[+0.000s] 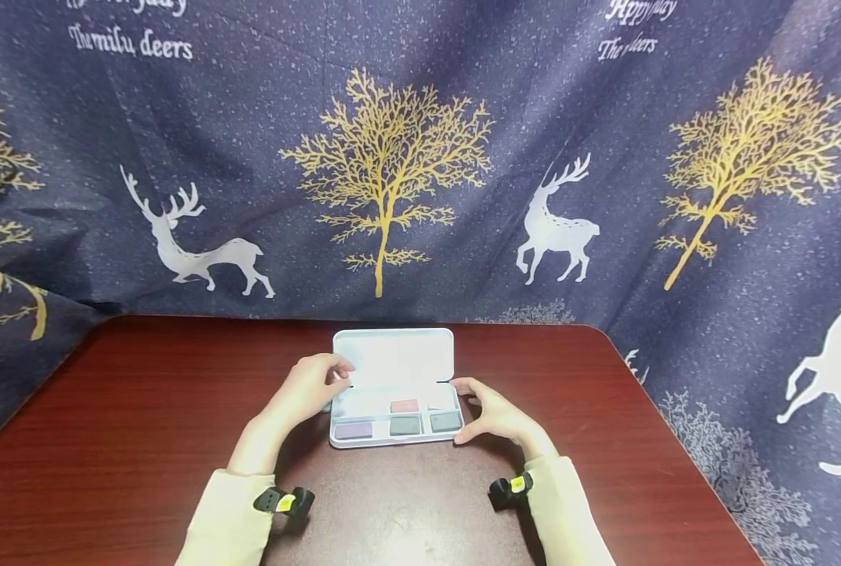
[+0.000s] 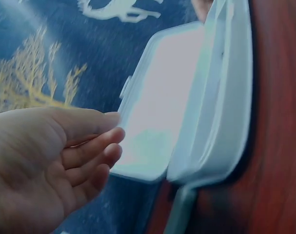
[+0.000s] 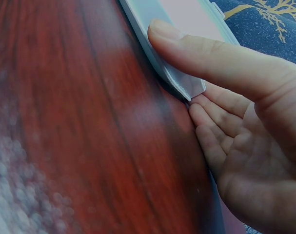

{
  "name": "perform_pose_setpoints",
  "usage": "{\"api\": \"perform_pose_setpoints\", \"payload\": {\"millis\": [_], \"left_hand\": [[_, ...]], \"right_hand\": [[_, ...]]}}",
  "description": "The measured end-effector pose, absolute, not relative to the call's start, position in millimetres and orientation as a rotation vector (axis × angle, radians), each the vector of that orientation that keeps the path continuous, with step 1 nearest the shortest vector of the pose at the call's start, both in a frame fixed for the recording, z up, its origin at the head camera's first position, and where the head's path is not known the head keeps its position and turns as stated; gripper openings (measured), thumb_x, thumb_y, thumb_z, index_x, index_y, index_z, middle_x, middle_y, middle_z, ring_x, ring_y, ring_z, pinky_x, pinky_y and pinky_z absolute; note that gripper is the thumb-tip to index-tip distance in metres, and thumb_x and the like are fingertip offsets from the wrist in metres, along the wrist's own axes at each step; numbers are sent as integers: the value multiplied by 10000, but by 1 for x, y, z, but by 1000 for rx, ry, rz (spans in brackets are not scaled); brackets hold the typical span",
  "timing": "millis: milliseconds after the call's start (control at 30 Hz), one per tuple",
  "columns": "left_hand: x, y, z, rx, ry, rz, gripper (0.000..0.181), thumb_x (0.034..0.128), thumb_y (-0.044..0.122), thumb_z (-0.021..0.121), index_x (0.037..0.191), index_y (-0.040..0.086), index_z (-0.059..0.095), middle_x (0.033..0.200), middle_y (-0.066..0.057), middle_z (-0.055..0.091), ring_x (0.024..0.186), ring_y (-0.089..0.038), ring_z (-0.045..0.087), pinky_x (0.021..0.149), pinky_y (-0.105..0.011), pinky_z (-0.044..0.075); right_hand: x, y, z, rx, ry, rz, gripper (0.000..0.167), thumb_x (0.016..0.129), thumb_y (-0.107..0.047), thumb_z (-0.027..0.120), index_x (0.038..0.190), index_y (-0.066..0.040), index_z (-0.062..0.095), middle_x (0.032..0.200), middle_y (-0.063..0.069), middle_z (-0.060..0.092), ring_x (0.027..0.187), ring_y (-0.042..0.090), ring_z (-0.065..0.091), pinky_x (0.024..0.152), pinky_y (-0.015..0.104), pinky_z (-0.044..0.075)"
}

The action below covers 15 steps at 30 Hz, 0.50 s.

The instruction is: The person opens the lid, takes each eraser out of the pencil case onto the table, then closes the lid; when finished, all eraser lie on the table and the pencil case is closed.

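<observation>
A pale blue hinged case lies on the table with its lid raised at the back. Divided compartments hold a purple block, a pink block and two dark grey-green blocks. At the lid's lower left, my left hand has its fingers loosely bent and nothing between them; in the left wrist view, its fingertips are by the lid's edge. My right hand holds the case's right end, thumb at the front corner and fingers behind.
Under the case is a reddish-brown table with rounded back corners. A dark blue cloth printed with deer and trees hangs behind it. Beside the case's left end, a narrow greenish piece sticks out; its kind is unclear.
</observation>
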<state>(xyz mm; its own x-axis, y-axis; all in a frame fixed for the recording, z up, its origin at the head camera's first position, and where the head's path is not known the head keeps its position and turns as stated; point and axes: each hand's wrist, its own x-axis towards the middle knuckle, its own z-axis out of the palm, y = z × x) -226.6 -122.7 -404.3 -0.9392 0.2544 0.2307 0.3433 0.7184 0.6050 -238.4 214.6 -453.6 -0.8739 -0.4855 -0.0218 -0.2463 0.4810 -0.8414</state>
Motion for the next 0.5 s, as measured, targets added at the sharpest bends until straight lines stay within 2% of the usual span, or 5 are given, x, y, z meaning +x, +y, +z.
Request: {"api": "perform_pose_setpoints", "payload": {"millis": [233,500], "left_hand": [[-223,-97,-412,-652,-2844,-1073,256,877,84,674,1118,-2,678,1011,-121,720,899,-256,684,791,-397,555],[-218,-79,-424,-797,-2953,-1126,358,942,107,591,1274,-28,591,1211,-178,659,1125,-344,625,960,-497,495]], "right_hand": [[-239,215,-454,-623,2463,-1346,900,584,-102,898,1365,21,466,1363,201,537,1292,391,462,1118,557,318],[-240,215,-455,-631,2452,-1351,899,592,-97,894,1370,23,459,1375,208,527,1302,394,453,1124,562,308]]}}
